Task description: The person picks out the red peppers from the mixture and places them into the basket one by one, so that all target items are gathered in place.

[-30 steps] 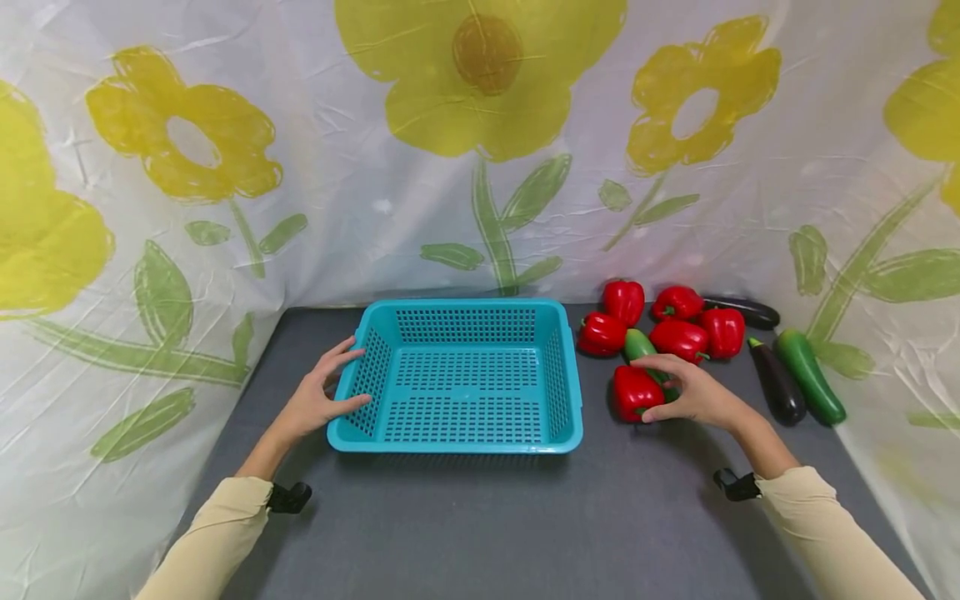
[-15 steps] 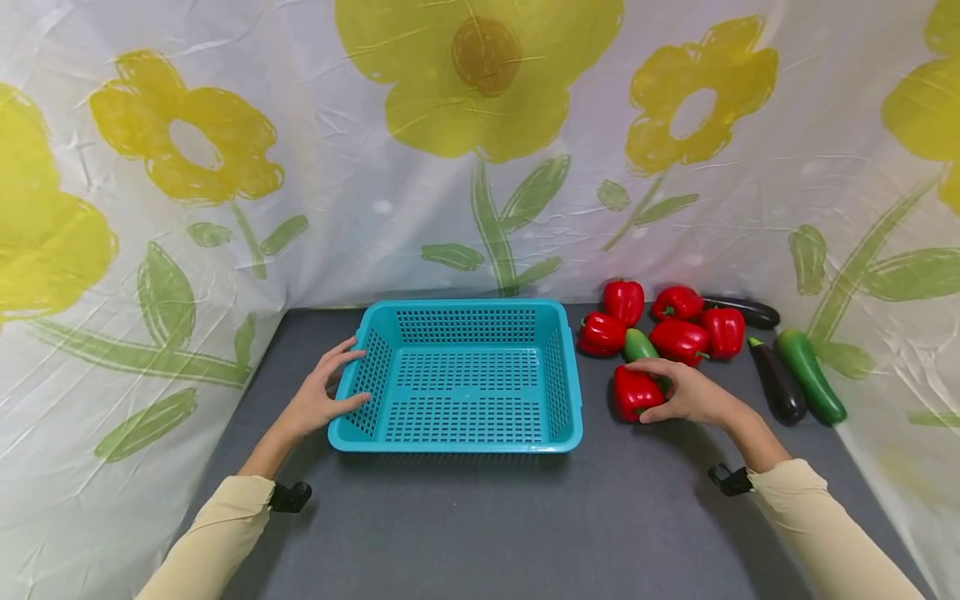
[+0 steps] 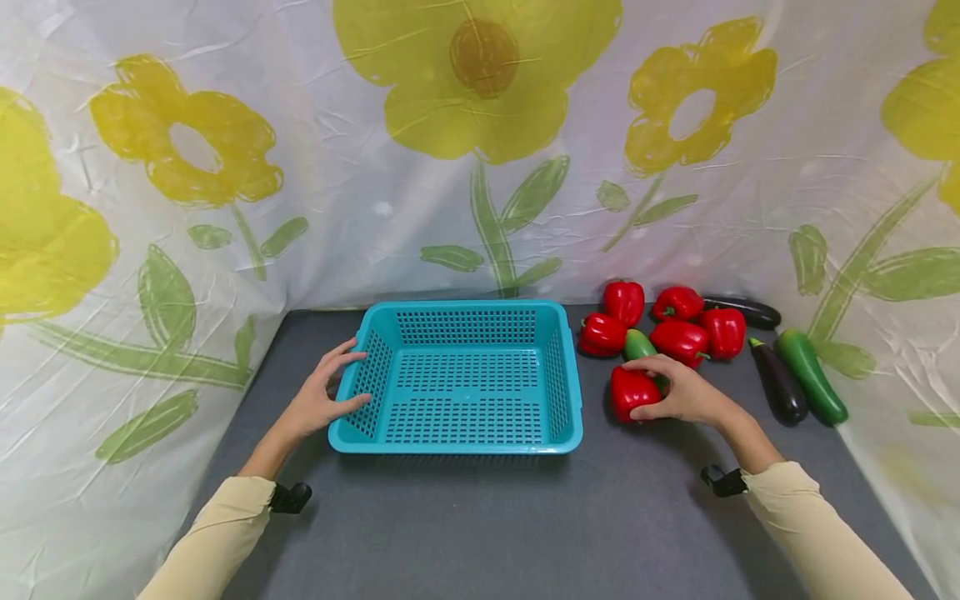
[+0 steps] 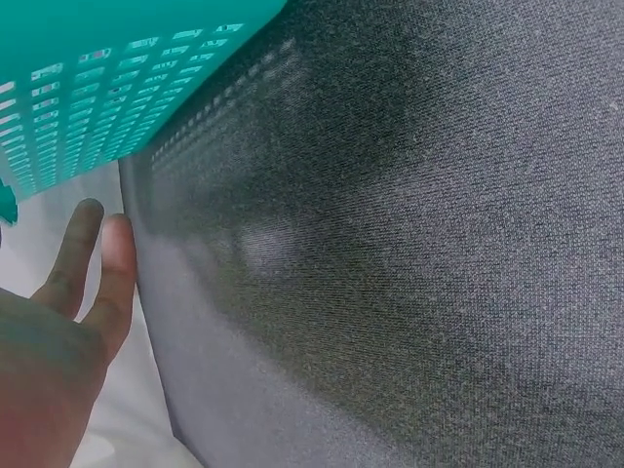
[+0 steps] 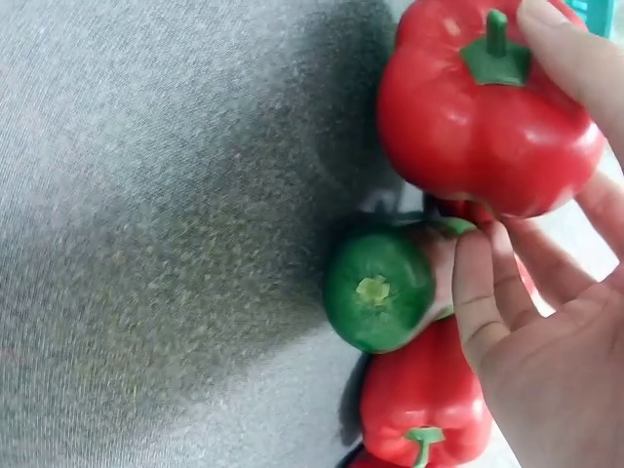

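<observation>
The teal plastic basket (image 3: 465,375) sits on the dark grey table. At its left side my left hand (image 3: 318,400) touches the rim with thumb and fingers spread apart; in the left wrist view two fairly straight fingers (image 4: 117,258) show outside the basket wall. My right hand (image 3: 686,392) holds a red bell pepper (image 3: 630,393) to the right of the basket. The right wrist view shows the thumb on this pepper (image 5: 468,127) near its green stem, with some fingers partly hidden behind it. Just beyond lies a green, cucumber-like vegetable (image 3: 640,346), partly covered by the hand.
Several more red bell peppers (image 3: 678,340) are clustered behind the right hand. One dark eggplant (image 3: 742,311) lies at the back edge, another eggplant (image 3: 778,383) beside a long green vegetable (image 3: 813,379) at the right. A flower-printed cloth (image 3: 322,150) hangs behind and along both sides.
My right hand has closed in on the near red pepper and shifted slightly left, and the pepper has moved a little left with it. The left hand and basket stay put.
</observation>
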`<act>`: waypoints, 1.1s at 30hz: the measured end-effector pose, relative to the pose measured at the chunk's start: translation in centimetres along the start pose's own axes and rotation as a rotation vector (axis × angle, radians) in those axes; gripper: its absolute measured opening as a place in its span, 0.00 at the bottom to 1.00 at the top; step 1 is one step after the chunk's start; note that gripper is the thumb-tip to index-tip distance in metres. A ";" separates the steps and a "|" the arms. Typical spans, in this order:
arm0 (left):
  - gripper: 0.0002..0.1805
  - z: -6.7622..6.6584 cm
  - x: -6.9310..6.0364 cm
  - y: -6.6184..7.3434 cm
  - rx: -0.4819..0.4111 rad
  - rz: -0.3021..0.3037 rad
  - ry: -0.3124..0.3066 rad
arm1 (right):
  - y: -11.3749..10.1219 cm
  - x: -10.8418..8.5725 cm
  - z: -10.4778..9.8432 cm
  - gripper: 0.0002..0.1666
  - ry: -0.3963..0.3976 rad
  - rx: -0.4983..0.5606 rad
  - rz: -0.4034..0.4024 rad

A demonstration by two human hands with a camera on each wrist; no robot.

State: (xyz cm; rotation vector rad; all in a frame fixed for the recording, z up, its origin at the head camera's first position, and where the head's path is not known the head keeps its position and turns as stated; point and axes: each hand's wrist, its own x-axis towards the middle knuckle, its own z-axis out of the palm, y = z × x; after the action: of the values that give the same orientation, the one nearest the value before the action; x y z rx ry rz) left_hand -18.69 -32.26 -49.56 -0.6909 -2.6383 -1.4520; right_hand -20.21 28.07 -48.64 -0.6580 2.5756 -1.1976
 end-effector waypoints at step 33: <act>0.34 0.1 0.0 -0.2 -0.021 -0.008 0.005 | -2.1 1.4 0.4 0.33 0.144 0.480 -0.071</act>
State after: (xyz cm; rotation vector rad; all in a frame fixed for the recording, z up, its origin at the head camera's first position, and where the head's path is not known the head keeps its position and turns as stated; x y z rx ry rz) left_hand -18.73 -32.28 -49.80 -0.6780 -2.6286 -1.4842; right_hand -20.62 25.97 -47.26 -0.5721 2.2457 -1.8586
